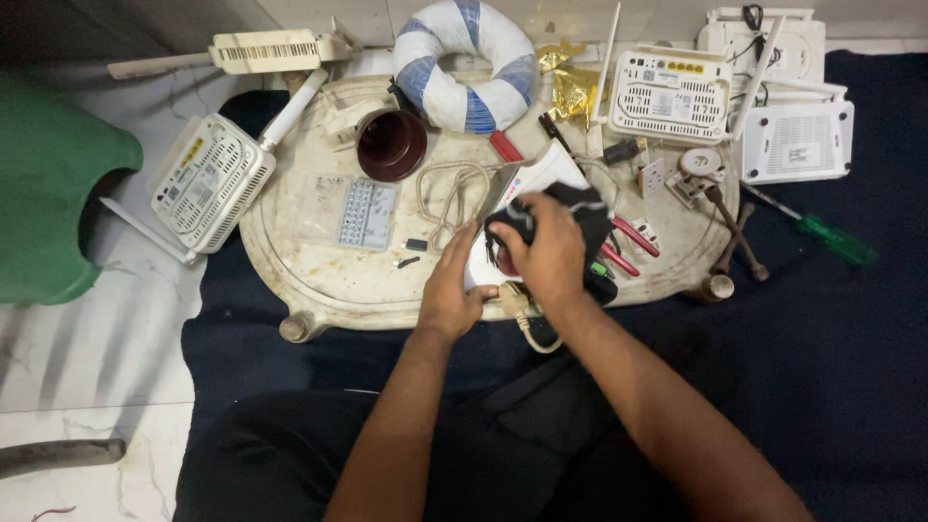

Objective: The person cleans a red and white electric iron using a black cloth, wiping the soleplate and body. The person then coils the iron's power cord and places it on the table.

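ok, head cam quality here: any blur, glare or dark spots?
Head view: right hand and the black cloth it grips are slightly soft; gold foil wrapper glints; top-left corner falls dark; round cream tray evenly lit, no hard shadows.

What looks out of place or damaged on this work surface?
The work surface itself looks odd: it seems to be an upturned plastic stool, stubby legs poking out. Gold foil lies crumpled near the white routers. Nothing is clearly broken.

Right hand [549, 253] pressing black cloth [570, 211] on white router [527, 188], left hand [450, 290] steadying its edge, upturned cream stool [319, 275] beneath
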